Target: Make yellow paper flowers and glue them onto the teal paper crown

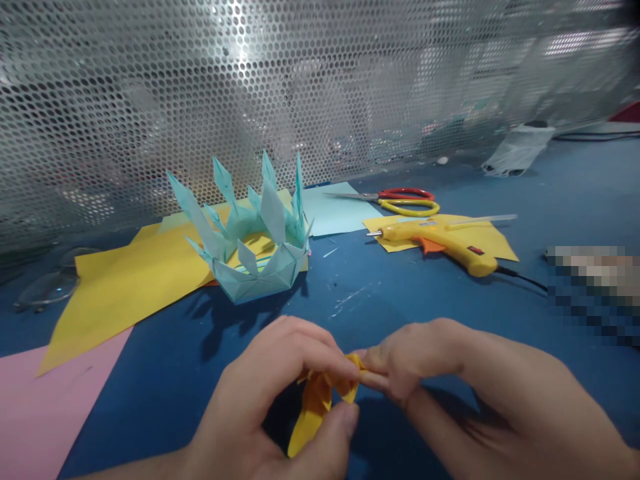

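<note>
Two sheets, yellow paper and pink paper, cover the blue table.

Two bare hands show at the bottom — the left hand and the right hand. No gloves, no rings, no watch. The wrists and lower arms are bare too — no sleeves reach into view. The nails are short and plain.
</note>
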`<state>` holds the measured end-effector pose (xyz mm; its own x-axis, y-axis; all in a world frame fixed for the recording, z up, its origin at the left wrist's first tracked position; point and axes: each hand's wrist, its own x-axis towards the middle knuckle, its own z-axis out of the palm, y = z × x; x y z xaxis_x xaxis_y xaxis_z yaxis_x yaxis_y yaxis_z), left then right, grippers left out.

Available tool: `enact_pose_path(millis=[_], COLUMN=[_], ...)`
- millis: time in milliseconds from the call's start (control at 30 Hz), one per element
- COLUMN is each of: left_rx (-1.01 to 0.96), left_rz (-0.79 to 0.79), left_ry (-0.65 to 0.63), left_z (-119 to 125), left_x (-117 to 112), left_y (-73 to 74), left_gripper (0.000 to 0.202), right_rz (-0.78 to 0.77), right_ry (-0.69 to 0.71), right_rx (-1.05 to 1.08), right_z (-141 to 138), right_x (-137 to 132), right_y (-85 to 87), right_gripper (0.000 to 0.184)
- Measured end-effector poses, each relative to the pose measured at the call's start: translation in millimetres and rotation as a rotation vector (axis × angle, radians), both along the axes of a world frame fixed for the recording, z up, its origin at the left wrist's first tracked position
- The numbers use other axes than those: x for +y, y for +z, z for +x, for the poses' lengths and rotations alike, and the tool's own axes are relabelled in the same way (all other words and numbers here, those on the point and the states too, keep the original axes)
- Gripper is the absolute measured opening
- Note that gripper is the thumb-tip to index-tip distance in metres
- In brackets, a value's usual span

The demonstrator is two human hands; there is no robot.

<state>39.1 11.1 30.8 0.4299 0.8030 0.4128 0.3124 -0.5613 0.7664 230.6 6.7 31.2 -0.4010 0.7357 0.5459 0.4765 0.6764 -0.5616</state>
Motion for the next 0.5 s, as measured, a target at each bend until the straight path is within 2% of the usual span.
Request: enact_pose_path(millis=[100, 233, 500], left_rx=[0.016, 0.036, -0.001], left_rz=[0.012, -0.05, -0.239], left_ry=[0.02, 0.045, -0.031], left_z=[0.5, 1.0, 0.5], left_x=[0.3, -2.0, -2.4], left_y=[-1.1, -0.4, 3.7], left_gripper=[0.026, 0.024, 0.014], right_rz=[0.014, 0.059, 0.078], right_ry=[-0.007, 0.008, 0.044], right_rx=[-0.038, -0.026, -0.03], right_z=[2.1, 2.8, -1.0], right_x=[-1.7, -2.0, 0.2], right_y=[-1.6, -2.3, -2.8], right_gripper=[0.026, 0.026, 0.028])
